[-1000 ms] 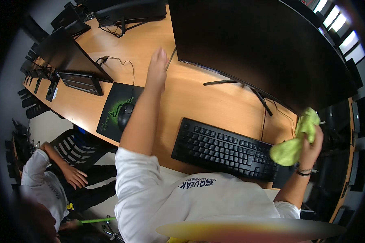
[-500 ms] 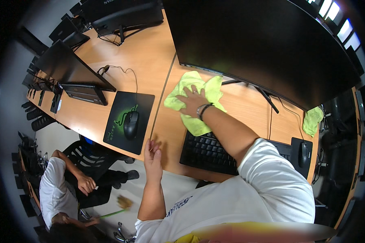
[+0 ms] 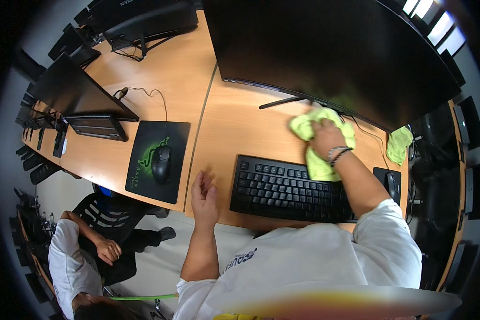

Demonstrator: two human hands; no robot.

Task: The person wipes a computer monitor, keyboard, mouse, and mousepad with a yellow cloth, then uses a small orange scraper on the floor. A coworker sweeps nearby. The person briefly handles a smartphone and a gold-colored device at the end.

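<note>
A broad, light-brown wooden table [image 3: 245,128] is running beneath the long black plastic keyboard [image 3: 282,186], which is serving as the landmark here. Behind the keyboard, a very large, dark-screened monitor [image 3: 325,53] is standing on thin black legs. Well to the keyboard's left, a co-worker [image 3: 72,261] in a white shirt is resting beside a black slatted chair [image 3: 112,210], and a smaller black monitor [image 3: 80,88] is standing farther back on that side. Left of the keyboard, a black rectangular mouse pad [image 3: 177,154] with a green design is lying flat.

The crumpled yellow-green fabric cloth [image 3: 322,166] is lying just behind the keyboard's right half, its near end overlapping the keyboard's back edge. The bare right hand [image 3: 328,140], with bands around its wrist, is pressing on this cloth from above; I cannot tell whether its blurred fingers are pinching the fabric. The bare left hand [image 3: 204,200] is hovering just left of the keyboard, holding nothing, its fingers slightly curling and its thumb standing apart from them.

A second yellow-green cloth [image 3: 399,145] is lying behind and right of the keyboard. A black rounded mouse [image 3: 161,164] is sitting on the pad, left of the keyboard.
</note>
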